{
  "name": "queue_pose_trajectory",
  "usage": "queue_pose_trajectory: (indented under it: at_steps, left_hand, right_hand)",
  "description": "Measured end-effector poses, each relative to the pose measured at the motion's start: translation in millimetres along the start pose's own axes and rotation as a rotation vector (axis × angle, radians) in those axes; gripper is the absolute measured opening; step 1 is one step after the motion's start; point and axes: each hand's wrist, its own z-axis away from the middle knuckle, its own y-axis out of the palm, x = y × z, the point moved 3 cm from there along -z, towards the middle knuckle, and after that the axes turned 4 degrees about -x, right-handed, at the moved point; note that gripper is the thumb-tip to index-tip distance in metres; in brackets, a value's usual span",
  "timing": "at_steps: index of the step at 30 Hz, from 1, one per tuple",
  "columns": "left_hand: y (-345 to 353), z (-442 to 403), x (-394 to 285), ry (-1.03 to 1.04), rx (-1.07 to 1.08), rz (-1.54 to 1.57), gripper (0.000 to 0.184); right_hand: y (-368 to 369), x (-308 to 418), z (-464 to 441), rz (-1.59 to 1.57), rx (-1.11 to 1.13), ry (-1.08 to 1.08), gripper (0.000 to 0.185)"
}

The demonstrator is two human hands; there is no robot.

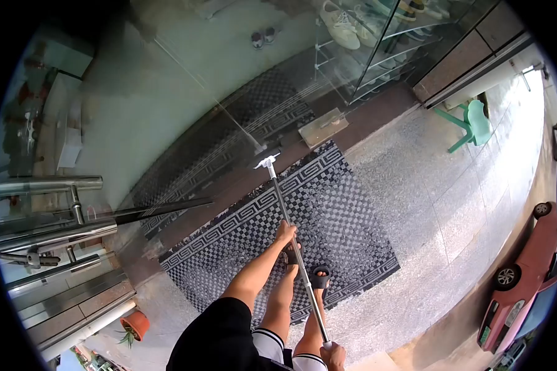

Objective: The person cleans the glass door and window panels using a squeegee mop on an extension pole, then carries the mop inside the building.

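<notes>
Left hand (285, 232) was clenched round the middle part of a metal pole (307, 281), arm reaching out from a black sleeve (216, 337). Right hand (333, 357) was grasping the same pole at its near end, close to the body. Pole ran from the right hand, through the left hand, to a white head (267, 162) beyond the left hand, by the far edge of the mat, near the glass (185, 80). Could not tell if the head touched the glass.

Patterned mat (359, 216) lay under both feet, below the left hand; dark sandals (321, 272) just beside the pole, between the two hands. Beyond the left hand and to its right, a flat block (323, 128) sat at the foot of the glass, with a shoe rack (368, 77) behind the glass. Green stool (476, 123) was well apart, far right of the left hand. Red car (526, 266) was far right of both hands. Metal handle bars (49, 185) were left of the left hand; potted plant (135, 326) stood well left of the right hand, on the pale floor (414, 167) side.
</notes>
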Motion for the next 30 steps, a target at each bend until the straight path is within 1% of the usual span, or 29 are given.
queue_pose_trajectory:
  at_steps: [1, 2, 3, 4, 5, 6, 8, 11, 12, 13, 14, 15, 17, 18, 19, 21, 22, 24, 25, 26, 28, 29, 30]
  left_hand:
    - [-4.0, 36.8, -17.0, 0.049, 0.001, 0.072, 0.024]
    - [-6.7, 67.9, -37.2, 0.093, 0.113, 0.145, 0.024]
    - [-7.9, 106.3, -58.6, 0.158, 0.111, 0.267, 0.024]
    - [-22.0, 157.0, -105.5, 0.209, 0.188, 0.389, 0.024]
    - [-33.3, 201.3, -144.5, 0.241, 0.194, 0.433, 0.023]
    - [-46.0, 239.9, -182.8, 0.332, 0.193, 0.436, 0.023]
    - [-72.1, 303.9, -252.6, 0.399, 0.248, 0.458, 0.023]
    - [-105.5, 363.8, -334.1, 0.542, 0.330, 0.574, 0.023]
    - [-117.2, 379.8, -363.5, 0.624, 0.290, 0.547, 0.022]
    - [-121.8, 389.9, -386.1, 0.700, 0.257, 0.553, 0.018]
    - [-124.5, 390.1, -399.8, 0.764, 0.246, 0.471, 0.018]
    - [-116.7, 386.6, -402.1, 0.844, 0.250, 0.553, 0.020]
    - [-108.3, 377.1, -398.4, 0.812, 0.302, 0.577, 0.022]
    - [-99.8, 366.9, -392.0, 0.831, 0.298, 0.550, 0.023]
    - [-88.4, 355.8, -382.9, 0.784, 0.330, 0.552, 0.023]
    - [-53.2, 312.5, -344.6, 0.705, 0.376, 0.514, 0.022]
    - [-34.9, 285.5, -321.7, 0.632, 0.375, 0.437, 0.022]
    - [0.2, 225.6, -274.7, 0.487, 0.382, 0.389, 0.022]
    - [16.4, 192.2, -252.7, 0.413, 0.398, 0.353, 0.022]
    - [29.8, 157.8, -232.1, 0.359, 0.375, 0.280, 0.022]
    - [49.9, 89.8, -190.5, 0.243, 0.350, 0.126, 0.023]
    - [56.7, 57.2, -170.4, 0.181, 0.346, 0.047, 0.023]
    - [63.6, 19.0, -142.5, 0.029, 0.350, 0.004, 0.024]
  right_hand:
    - [8.2, -33.3, 8.2, 0.007, -0.023, 0.001, 0.025]
    - [19.1, -71.6, 18.0, -0.167, 0.009, -0.075, 0.027]
    - [35.9, -102.1, 22.0, -0.265, -0.014, -0.085, 0.027]
    - [31.8, -117.1, 35.6, -0.312, -0.036, -0.039, 0.028]
    - [29.2, -122.1, 43.6, -0.356, -0.063, -0.011, 0.029]
    - [26.5, -124.2, 48.1, -0.402, -0.085, -0.001, 0.031]
    - [21.9, -128.3, 48.1, -0.488, -0.133, -0.009, 0.035]
    - [41.6, -128.0, 20.4, -0.666, -0.224, -0.039, 0.042]
    - [51.2, -132.4, 1.1, -0.711, -0.238, -0.080, 0.045]
    - [59.5, -136.7, -15.0, -0.731, -0.265, -0.114, 0.047]
    - [60.6, -135.5, -26.4, -0.699, -0.310, -0.166, 0.048]
    - [62.2, -134.3, -36.6, -0.665, -0.357, -0.215, 0.049]
    - [50.6, -134.7, -38.6, -0.554, -0.534, -0.316, 0.047]
    - [42.7, -137.8, -34.2, -0.664, -0.475, -0.313, 0.046]
    - [68.9, -153.7, -49.8, -0.745, -0.464, -0.307, 0.034]
    - [133.7, -195.5, -64.3, -0.912, -0.362, -0.261, 0.019]
    - [160.9, -212.7, -77.2, -0.993, -0.322, -0.240, 0.014]
    - [224.4, -242.3, -92.9, -1.279, -0.217, -0.131, 0.011]
    - [219.2, -231.0, -86.5, -1.423, -0.171, -0.068, 0.010]
    - [207.9, -226.0, -79.1, -1.118, -0.155, -0.069, 0.012]
    - [106.3, -155.9, -51.6, -0.502, -0.073, -0.018, 0.016]
    - [49.8, -113.4, -41.6, -0.345, -0.009, 0.028, 0.019]
    - [18.2, -82.0, -38.7, -0.253, 0.044, 0.063, 0.022]
